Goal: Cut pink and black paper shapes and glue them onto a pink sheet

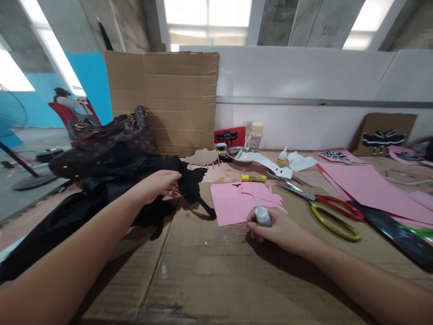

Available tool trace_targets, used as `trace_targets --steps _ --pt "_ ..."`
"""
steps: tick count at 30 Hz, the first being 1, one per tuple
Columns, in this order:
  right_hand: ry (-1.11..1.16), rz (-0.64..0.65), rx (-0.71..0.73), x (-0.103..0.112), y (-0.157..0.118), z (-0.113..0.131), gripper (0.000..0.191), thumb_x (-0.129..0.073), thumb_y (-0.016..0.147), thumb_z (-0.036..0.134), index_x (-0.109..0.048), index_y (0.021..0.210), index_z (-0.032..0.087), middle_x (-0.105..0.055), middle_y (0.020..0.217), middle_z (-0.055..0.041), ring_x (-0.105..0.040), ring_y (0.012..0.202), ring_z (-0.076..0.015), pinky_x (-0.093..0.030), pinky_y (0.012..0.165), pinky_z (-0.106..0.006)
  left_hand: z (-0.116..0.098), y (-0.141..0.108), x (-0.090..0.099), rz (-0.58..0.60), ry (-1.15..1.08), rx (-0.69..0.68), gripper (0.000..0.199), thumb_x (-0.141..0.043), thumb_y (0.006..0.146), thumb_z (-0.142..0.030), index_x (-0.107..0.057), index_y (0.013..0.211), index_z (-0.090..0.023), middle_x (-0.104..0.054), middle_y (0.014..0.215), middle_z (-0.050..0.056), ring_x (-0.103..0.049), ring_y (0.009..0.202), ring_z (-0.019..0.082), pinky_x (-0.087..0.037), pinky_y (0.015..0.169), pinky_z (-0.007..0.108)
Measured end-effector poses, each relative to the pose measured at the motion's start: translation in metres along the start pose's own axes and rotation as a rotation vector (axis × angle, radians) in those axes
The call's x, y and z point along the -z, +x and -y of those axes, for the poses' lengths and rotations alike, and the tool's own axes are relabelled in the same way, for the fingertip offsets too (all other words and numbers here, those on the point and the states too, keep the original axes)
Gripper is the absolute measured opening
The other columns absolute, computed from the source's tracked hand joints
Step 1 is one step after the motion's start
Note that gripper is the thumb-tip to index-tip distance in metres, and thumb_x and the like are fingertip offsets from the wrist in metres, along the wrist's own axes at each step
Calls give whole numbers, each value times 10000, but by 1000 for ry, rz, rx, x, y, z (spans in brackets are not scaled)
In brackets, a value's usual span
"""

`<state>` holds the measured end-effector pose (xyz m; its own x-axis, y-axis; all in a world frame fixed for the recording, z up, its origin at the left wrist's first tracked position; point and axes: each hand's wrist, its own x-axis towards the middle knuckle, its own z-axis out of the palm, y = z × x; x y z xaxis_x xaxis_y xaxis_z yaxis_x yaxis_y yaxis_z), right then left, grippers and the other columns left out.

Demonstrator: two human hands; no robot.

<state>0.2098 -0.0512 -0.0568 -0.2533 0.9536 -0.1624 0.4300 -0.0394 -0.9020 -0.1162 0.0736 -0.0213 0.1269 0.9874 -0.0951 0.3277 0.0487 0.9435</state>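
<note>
My left hand (161,186) is closed on the edge of a black cut-out piece (191,185), whose narrow tail reaches down to the right toward the pink sheet. In my right hand (267,228) is a small white glue bottle (263,214), its nozzle pointing up. That hand rests at the lower right edge of a pink sheet (225,207) on the cardboard. Pink cut-out shapes (262,192) and a tiny black scrap (236,185) lie on the sheet. Behind it is a yellow glue stick (253,178).
Scissors (314,197) with red and yellow handles lie right of the sheet, near stacked pink paper (375,187). Black cloth (111,185) and a brown bag (111,140) fill the left. A metal dish (241,154) stands behind. A person (69,104) sits far left.
</note>
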Motion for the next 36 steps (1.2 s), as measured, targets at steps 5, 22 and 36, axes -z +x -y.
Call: trace_targets --steps 5,22,36 --pt "23 7 -20 -1 -1 0 347 -774 776 512 -691 870 188 -676 697 -13 -599 615 -155 -481 599 -275 6 -3 14 -27 -88 -159 399 -803 720 -496 -761 1003 -218 -810 1215 115 -751 1174 336 -651 1007 495" --pt "-11 5 1 1 -2 1 356 -757 805 527 -687 869 185 -702 708 -33 -612 621 -161 -475 599 -282 -7 -29 49 438 696 -313 376 -679 857 -506 -822 1186 -393 -803 1319 -32 -741 1240 291 -565 1113 416" --pt "9 14 -22 0 -3 1 349 -783 775 535 -700 856 206 -664 680 -17 -603 624 -169 -478 599 -288 58 32 34 -125 1138 -323 455 -611 988 -465 -734 1319 -178 -619 1551 212 -454 1525 463 -162 1298 717"
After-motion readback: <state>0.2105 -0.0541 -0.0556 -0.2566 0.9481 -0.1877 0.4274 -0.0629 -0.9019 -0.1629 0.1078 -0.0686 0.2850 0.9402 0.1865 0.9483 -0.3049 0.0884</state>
